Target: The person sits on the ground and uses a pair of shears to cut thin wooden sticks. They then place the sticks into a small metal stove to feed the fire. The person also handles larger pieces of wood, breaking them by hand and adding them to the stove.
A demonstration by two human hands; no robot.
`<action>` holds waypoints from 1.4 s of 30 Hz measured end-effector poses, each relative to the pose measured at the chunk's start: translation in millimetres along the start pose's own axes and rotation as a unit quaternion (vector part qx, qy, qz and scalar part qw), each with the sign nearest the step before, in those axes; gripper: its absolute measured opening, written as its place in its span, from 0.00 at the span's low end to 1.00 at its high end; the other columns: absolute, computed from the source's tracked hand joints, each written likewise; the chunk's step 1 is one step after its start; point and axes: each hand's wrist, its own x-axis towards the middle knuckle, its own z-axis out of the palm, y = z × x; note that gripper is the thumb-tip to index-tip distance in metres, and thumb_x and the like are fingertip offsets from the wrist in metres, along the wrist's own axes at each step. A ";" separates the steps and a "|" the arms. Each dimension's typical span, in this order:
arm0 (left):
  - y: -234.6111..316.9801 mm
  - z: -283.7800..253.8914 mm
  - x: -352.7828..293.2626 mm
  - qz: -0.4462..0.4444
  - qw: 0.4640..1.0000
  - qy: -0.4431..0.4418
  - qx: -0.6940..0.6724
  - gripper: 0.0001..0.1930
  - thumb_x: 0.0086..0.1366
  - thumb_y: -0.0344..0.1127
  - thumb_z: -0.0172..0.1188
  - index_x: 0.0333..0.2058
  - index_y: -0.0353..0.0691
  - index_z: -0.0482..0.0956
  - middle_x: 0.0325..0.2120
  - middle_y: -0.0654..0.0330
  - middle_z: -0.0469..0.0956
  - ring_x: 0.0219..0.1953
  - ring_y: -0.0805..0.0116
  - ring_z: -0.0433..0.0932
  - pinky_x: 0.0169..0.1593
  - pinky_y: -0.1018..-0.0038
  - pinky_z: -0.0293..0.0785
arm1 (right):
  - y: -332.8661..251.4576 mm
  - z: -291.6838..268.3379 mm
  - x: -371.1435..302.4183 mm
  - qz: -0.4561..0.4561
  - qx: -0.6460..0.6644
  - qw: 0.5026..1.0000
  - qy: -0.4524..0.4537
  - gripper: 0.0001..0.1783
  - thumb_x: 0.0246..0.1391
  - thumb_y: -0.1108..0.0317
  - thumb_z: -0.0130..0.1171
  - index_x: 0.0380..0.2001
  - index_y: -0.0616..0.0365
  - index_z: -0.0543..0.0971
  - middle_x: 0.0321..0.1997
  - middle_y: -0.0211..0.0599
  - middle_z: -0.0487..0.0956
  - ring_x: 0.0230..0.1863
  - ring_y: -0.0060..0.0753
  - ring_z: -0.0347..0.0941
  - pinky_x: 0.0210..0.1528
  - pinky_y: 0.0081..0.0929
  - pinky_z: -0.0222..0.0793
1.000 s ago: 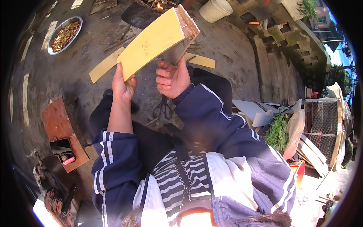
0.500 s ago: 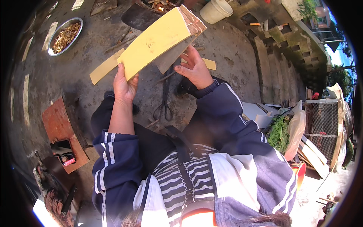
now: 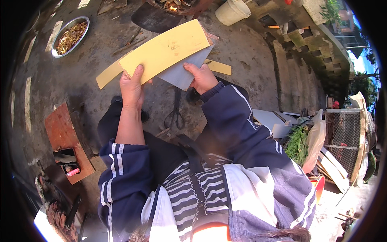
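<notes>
A flat yellow board (image 3: 169,48) is held up in front of me, tilted, its right end higher than its left. My left hand (image 3: 132,85) is closed on its lower left corner, thumb on top. Behind it, a grey board (image 3: 183,73) sticks out below, its lower right edge pinched by my right hand (image 3: 202,77). A bit of brown, rough-edged material (image 3: 212,37) shows past the yellow board's right end. Whether these pieces are joined cannot be seen. Below my hands, black-handled tongs or scissors (image 3: 174,117) lie on the ground.
A small fire burns in a round pan (image 3: 197,7) at the far side. Yellow strips lie on the ground to the left (image 3: 108,76) and right (image 3: 221,67). A metal basin (image 3: 72,36) of dry scraps, a white bucket (image 3: 233,12) and a reddish-brown panel (image 3: 66,139) stand around.
The yellow board has dropped and its right end has swung down and nearer. My right hand, open before, has closed on the grey board, which now shows more.
</notes>
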 end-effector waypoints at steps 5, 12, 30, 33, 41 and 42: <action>12.9 -1.4 -2.6 0.089 0.993 -0.013 0.077 0.13 0.61 0.33 0.60 0.43 0.35 0.72 0.34 0.60 0.78 0.31 0.71 0.78 0.26 0.77 0.76 | -3.7 2.3 2.4 0.052 0.015 0.997 -0.053 0.23 0.56 0.61 0.55 0.50 0.64 0.68 0.40 0.42 0.78 0.33 0.37 0.79 0.26 0.36 0.76; 28.4 -6.7 -8.6 0.128 0.982 -0.023 0.137 0.13 0.61 0.32 0.61 0.42 0.32 0.73 0.33 0.59 0.78 0.29 0.72 0.78 0.28 0.76 0.77 | 0.7 10.6 4.9 0.100 -0.008 0.991 -0.084 0.24 0.56 0.58 0.55 0.52 0.57 0.66 0.44 0.34 0.77 0.40 0.32 0.77 0.32 0.33 0.73; 55.0 -35.1 0.9 0.127 0.952 -0.016 0.277 0.10 0.60 0.33 0.62 0.38 0.35 0.78 0.31 0.61 0.79 0.30 0.71 0.78 0.29 0.75 0.74 | -51.5 -83.0 -4.0 -0.030 -0.444 0.894 -0.045 0.16 0.54 0.61 0.61 0.32 0.67 0.79 0.24 0.30 0.79 0.25 0.22 0.74 0.31 0.22 0.69; 45.3 -33.5 -0.3 0.197 0.874 -0.080 0.437 0.08 0.59 0.32 0.62 0.38 0.38 0.79 0.31 0.61 0.80 0.31 0.67 0.79 0.33 0.75 0.73 | -68.3 -90.1 -7.5 -0.023 -0.577 0.815 -0.052 0.18 0.54 0.59 0.61 0.30 0.68 0.80 0.21 0.31 0.78 0.24 0.20 0.72 0.29 0.23 0.67; 7.9 16.3 -17.5 0.414 0.706 -0.070 0.570 0.13 0.53 0.27 0.60 0.39 0.47 0.79 0.36 0.63 0.81 0.37 0.61 0.79 0.39 0.71 0.76 | -27.8 -46.5 10.9 0.125 -0.232 0.964 -0.014 0.22 0.54 0.53 0.58 0.30 0.67 0.76 0.16 0.35 0.74 0.11 0.23 0.66 0.12 0.20 0.60; 5.2 16.8 -17.8 0.411 0.712 -0.053 0.568 0.13 0.53 0.28 0.60 0.39 0.47 0.79 0.36 0.62 0.81 0.37 0.61 0.79 0.39 0.71 0.76 | -16.7 -36.5 11.2 0.088 -0.262 0.961 0.016 0.21 0.54 0.54 0.58 0.29 0.67 0.77 0.16 0.36 0.74 0.12 0.25 0.67 0.13 0.22 0.62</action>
